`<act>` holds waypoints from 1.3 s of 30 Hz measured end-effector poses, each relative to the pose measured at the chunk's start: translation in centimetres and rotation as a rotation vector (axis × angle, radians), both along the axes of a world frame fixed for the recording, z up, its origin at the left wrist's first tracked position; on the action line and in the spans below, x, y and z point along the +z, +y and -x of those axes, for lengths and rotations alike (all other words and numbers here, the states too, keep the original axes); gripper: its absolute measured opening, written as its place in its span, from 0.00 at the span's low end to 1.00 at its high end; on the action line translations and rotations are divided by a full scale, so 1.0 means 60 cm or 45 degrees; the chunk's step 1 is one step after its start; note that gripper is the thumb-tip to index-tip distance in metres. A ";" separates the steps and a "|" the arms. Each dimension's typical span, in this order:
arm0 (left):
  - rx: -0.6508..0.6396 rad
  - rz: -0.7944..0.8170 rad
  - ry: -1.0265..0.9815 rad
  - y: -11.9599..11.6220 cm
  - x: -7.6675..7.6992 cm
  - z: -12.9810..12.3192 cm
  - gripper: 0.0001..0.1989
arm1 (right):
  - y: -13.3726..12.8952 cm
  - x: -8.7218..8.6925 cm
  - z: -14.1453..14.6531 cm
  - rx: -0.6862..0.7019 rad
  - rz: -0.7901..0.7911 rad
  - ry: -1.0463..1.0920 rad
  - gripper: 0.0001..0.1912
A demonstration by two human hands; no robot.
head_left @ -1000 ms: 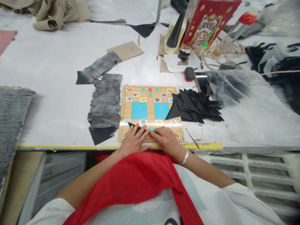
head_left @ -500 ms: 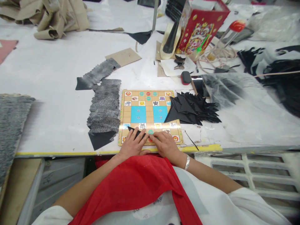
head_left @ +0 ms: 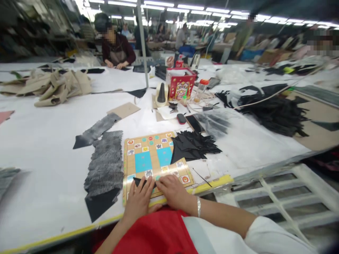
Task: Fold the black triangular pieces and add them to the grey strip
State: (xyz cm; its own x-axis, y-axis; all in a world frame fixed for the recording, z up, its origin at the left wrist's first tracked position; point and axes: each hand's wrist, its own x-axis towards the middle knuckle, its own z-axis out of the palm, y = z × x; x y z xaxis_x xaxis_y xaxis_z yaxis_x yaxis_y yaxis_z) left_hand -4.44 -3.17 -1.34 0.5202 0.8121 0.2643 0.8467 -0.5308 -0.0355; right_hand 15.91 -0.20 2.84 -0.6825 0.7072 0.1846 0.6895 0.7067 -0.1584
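A thin black pointed piece point(head_left: 137, 181) of sheet material lies on the near part of a game board point(head_left: 154, 159) printed with animals and blue blocks. My left hand point(head_left: 140, 197) rests over this piece with fingers spread and stretched out, pressing it to the board. Close by on the right, my right hand point(head_left: 173, 192) has bent fingers drawn together at the piece's right end; its fingertips are partly hidden. A heap of black triangular pieces point(head_left: 196, 146) overlaps the board's right side. Left of the board, overlapping grey-backed pieces point(head_left: 104, 165) form a row.
Behind the board are a black-and-red small case point(head_left: 181, 118), a red box point(head_left: 181, 84) and a clear plastic bag point(head_left: 214, 121). Beige strips point(head_left: 60, 86) lie at far left. A yellow-taped edge point(head_left: 215, 183) borders the table. A co-worker point(head_left: 118, 49) works across the tables.
The head camera has tilted up and turned, so the room and co-workers now show. Both hands stay at the same black piece on the board, with little visible movement.
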 end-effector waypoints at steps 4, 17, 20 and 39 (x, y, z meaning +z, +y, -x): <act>0.023 -0.149 -0.023 0.005 -0.015 0.020 0.36 | -0.002 0.004 0.006 0.088 -0.103 -0.155 0.17; 0.255 -0.108 -0.092 -0.013 -0.007 -0.014 0.40 | 0.028 0.037 -0.005 -0.265 0.206 0.049 0.06; 0.261 -0.101 -0.094 -0.004 -0.006 -0.035 0.39 | 0.043 0.040 0.010 -0.352 0.246 0.004 0.07; 0.889 -0.161 -0.497 -0.136 0.044 0.185 0.12 | 0.112 0.080 0.082 0.150 -0.200 0.107 0.13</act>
State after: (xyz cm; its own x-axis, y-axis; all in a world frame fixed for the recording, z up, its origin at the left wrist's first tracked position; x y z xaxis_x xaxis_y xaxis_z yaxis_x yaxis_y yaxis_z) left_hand -15.53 -11.34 1.29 -0.2446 0.8671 0.4339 0.9450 0.1130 0.3069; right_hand 10.99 6.52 7.65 -0.7364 0.5814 0.3460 0.5897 0.8023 -0.0929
